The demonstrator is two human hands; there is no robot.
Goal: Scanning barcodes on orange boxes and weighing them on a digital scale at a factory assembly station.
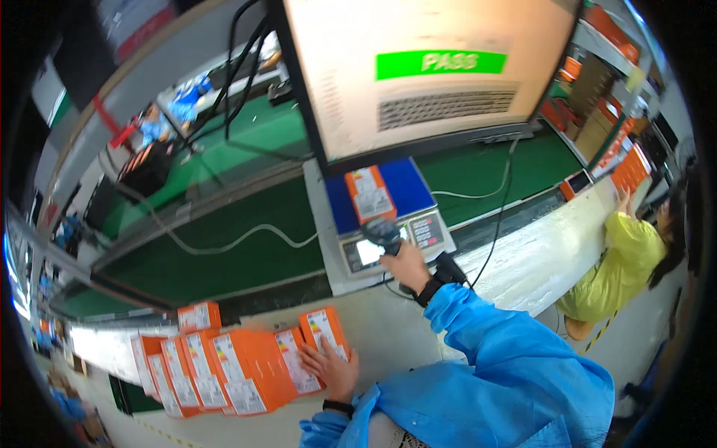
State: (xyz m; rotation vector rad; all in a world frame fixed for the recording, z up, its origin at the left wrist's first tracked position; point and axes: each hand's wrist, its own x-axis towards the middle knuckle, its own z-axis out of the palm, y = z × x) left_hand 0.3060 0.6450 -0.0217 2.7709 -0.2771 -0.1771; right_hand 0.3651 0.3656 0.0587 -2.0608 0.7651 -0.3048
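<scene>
My right hand [408, 266] is wrapped round a dark handheld barcode scanner [383, 233], held over the front of a weighing scale [429, 233]. On the scale's blue platform lies an orange and white box [370, 193], just beyond the scanner head. My left hand [334, 367] rests with its fingers spread against a labelled orange box [324, 330] at the right end of a row. The rest of that row is several similar orange boxes [237, 373] standing side by side, with one small box [199, 317] behind them.
A large monitor [418, 97] with a green banner stands behind the scale. Green conveyor belting [216, 246] runs behind the white bench [515, 261], crossed by a white cable [261, 230]. At the right, a person in yellow [624, 261] handles an orange box [631, 170].
</scene>
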